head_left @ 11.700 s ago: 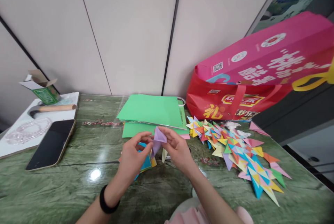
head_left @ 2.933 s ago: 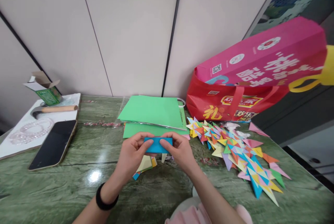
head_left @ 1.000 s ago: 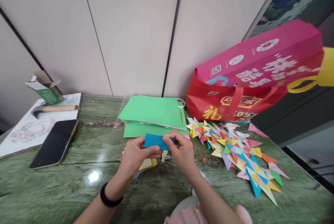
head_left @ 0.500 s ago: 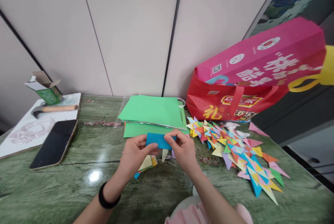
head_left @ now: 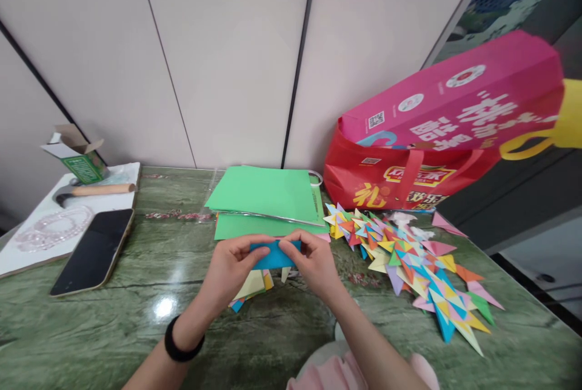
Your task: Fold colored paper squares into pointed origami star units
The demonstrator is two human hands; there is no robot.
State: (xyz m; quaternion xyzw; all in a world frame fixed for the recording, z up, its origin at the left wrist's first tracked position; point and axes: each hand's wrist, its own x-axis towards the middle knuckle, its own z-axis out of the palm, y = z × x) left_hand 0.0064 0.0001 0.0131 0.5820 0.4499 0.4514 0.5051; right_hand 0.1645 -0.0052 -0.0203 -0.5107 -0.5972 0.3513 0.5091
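A small folded blue paper (head_left: 275, 256) is held level between both hands above the table. My left hand (head_left: 234, 262) pinches its left part, thumb in front and fingers behind. My right hand (head_left: 313, 256) grips the right part in the same way, and the two thumbs lie close together near the middle. Just below the paper, a small stack of coloured paper pieces (head_left: 251, 285) lies on the green marbled table (head_left: 136, 335). Behind the hands are green paper sheets (head_left: 268, 193), partly in a clear sleeve.
Folded paper pieces in many colours (head_left: 409, 256) spread across the right side, before a red bag (head_left: 364, 171). At left lie a phone (head_left: 93, 252), a hammer-like tool (head_left: 102, 189), clear beads (head_left: 54, 227) and a green box (head_left: 84, 165).
Both hands have shifted slightly, and their thumbs have come closer together on the blue paper. My left fingers now reach along its top edge.
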